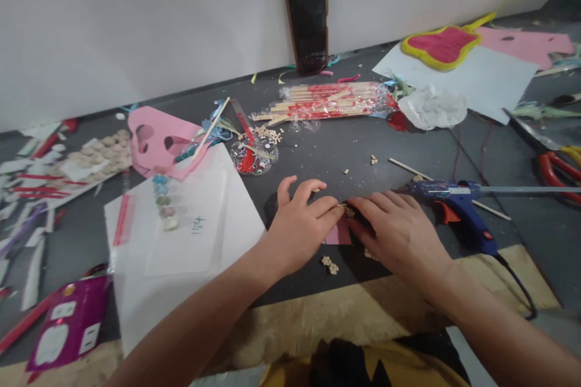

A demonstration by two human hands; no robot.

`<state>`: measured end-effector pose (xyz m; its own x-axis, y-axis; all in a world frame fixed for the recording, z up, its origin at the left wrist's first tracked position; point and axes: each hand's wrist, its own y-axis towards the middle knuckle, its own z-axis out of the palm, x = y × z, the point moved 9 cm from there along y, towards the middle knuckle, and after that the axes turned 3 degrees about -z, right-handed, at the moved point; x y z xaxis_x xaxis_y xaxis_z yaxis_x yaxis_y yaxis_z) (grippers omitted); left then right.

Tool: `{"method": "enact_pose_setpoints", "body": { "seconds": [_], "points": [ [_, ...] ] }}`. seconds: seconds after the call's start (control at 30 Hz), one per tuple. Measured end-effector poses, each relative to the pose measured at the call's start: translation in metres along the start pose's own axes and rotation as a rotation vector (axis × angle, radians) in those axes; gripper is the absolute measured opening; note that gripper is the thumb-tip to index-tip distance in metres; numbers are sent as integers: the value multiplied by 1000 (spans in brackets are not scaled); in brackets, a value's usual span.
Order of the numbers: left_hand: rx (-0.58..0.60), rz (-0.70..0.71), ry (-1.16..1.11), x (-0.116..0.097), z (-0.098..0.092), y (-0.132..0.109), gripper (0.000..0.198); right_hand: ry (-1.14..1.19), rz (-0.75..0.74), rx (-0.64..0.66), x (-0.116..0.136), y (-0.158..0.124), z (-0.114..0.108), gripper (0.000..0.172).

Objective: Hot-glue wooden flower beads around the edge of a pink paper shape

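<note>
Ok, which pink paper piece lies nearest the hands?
The small pink piece showing between the left hand and right hand. The pink cut-out with holes lies off left; the pink sheet lies far back right.

Between your two hands sits a small pink card piece [338, 233], flat on the dark desk [318, 157] and mostly covered, so you see only a squarish patch of it. At its twelve o'clock edge rests a tiny cluster of pale wooden bits [348, 210], tan and bead-like, packed close together. The outstretched fingers of your left hand [299, 224] reach it from nine o'clock, and those of your right hand [399, 233] from three o'clock. Both sets of fingertips touch the cluster.
</note>
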<state>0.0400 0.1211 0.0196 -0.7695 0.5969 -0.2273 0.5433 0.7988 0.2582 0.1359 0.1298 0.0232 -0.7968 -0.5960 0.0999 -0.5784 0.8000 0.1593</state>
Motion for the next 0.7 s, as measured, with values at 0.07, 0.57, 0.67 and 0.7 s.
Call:
{"method": "enact_pose_setpoints", "body": {
  "seconds": [0.07, 0.57, 0.67, 0.7],
  "points": [
    [-7, -3, -1, 0, -1, 0, 26, 17, -2, -3, -2, 0, 1, 25],
    [-9, 1, -1, -1, -3, 1, 26, 22, -7, -24, -1, 3, 1, 21],
    [-12, 7, 1, -2, -3, 1, 24, 36, -5, -17, -2, 1, 3, 22],
    [-16, 8, 3, -2, -3, 1, 24, 52, -2, -24, -3, 0, 2, 24]
  ]
}}
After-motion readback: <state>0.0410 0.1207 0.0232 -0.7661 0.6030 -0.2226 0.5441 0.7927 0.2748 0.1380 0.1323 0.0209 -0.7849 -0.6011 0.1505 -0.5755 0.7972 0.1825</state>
